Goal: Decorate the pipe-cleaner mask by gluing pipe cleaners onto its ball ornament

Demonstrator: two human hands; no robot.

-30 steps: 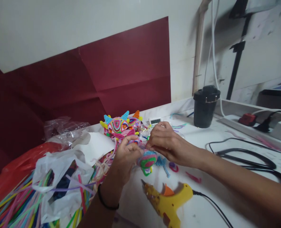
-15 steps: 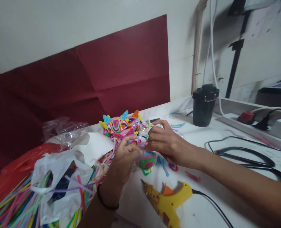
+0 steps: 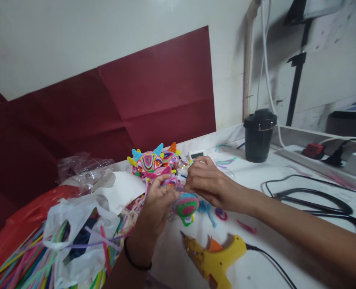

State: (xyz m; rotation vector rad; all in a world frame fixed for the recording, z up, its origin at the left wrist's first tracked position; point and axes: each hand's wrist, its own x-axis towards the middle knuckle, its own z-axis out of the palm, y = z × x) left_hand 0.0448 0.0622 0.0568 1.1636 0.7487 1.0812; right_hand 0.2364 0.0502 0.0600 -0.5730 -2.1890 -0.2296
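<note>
A rounded pipe-cleaner piece (image 3: pixel 186 208) in pink, green and blue hangs just below my fingers. My left hand (image 3: pixel 160 200) is closed at its upper left edge, thumb and fingers bent around it. Above the piece, my right hand (image 3: pixel 209 182) has its fingers curled together in a pinch; whatever is between them is hidden. Beyond both hands sits a colourful pipe-cleaner animal head (image 3: pixel 149 162) with blue horns and orange eyes. A yellow glue gun (image 3: pixel 215 257) lies on the white table nearer to me.
Many loose pipe cleaners (image 3: pixel 24 261) and a white plastic bag (image 3: pixel 84 257) fill the left side, beside a red bag (image 3: pixel 33 218). At the right stand a black lidded cup (image 3: pixel 259 136) and a power strip (image 3: pixel 292 152), with a coiled black cable (image 3: pixel 319 204) in front.
The right hand's raised finger has bent down closer to its other fingers. The left hand keeps its place at the piece, and the view has shifted slightly.
</note>
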